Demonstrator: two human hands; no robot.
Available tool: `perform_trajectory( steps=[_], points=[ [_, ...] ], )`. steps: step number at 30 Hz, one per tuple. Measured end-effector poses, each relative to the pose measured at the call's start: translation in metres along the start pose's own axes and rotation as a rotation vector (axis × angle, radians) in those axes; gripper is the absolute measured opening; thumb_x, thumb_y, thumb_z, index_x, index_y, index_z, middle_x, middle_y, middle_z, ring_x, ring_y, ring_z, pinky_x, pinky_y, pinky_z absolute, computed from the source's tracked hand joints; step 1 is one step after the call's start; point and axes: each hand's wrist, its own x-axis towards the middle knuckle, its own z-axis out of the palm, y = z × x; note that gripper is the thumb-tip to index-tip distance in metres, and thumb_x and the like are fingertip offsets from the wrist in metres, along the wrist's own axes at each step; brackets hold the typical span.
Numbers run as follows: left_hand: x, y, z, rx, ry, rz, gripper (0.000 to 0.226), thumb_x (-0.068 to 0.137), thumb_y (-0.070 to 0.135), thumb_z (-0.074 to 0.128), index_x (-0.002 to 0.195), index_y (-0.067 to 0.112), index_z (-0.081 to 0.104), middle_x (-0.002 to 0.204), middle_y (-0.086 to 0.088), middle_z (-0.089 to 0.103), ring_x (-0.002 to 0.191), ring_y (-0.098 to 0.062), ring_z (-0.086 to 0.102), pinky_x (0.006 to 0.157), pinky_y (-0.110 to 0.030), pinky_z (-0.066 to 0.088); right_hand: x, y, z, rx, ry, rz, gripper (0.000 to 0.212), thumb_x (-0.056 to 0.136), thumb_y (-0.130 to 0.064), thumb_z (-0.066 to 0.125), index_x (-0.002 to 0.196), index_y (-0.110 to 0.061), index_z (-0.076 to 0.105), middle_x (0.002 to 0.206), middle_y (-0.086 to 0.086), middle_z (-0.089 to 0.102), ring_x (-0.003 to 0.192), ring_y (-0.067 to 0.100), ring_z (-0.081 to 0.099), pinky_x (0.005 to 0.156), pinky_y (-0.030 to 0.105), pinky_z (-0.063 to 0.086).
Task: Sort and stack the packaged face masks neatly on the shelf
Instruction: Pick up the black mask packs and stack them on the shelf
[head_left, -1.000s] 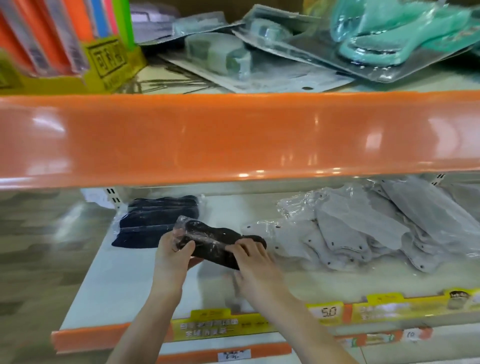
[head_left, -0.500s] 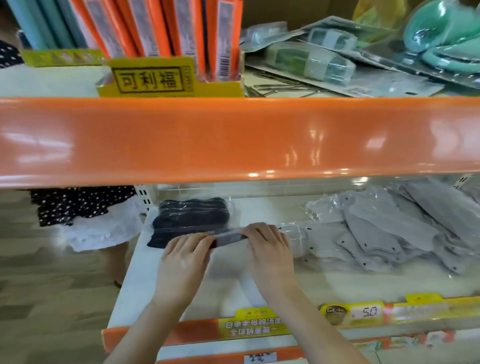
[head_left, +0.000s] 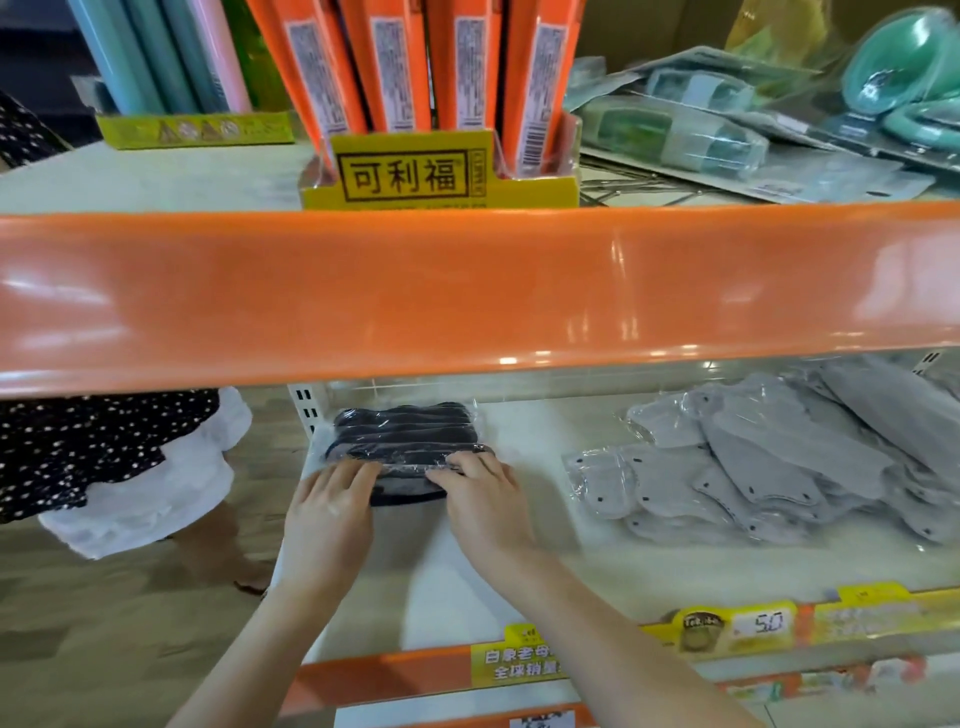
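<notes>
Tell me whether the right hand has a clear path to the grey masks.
Probably yes: the right hand rests on the black masks, and only bare shelf lies between it and the grey masks.

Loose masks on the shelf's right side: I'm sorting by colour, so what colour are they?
Grey, in clear wrappers; the loose masks show best in the head view.
</notes>
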Motion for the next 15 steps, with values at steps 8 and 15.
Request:
perform_trajectory(
  steps=[8, 15],
  points=[
    [-0.013, 0.004, 0.015, 0.008, -0.259, -0.023, 0.039, 0.08, 0.031, 0.039, 0.093, 0.012, 0.071, 0.095, -0.002, 0.07, 0.082, -0.027, 0.068, 0.065, -0.036, 0.053, -0.001, 0.001, 0.02, -0.019, -0.038, -0.016, 0.036, 0.071, -0.017, 0.076, 0.106, -0.021, 0.071, 0.114, 0.001, 0.066, 0.105, 0.022, 0.062, 0.094, 0.042, 0.048],
    [-0.033, 0.01, 0.015, 0.08, -0.256, -0.087, 0.037, 0.08, 0.032, 0.038, 0.09, 0.015, 0.069, 0.098, -0.001, 0.069, 0.086, -0.025, 0.067, 0.063, -0.034, 0.05, 0.001, 0.008, 0.013, -0.001, -0.175, -0.065, 0.052, 0.097, -0.036, 0.048, 0.14, -0.01, 0.043, 0.15, 0.007, 0.035, 0.139, 0.024, 0.027, 0.112, 0.039, 0.019]
  ],
)
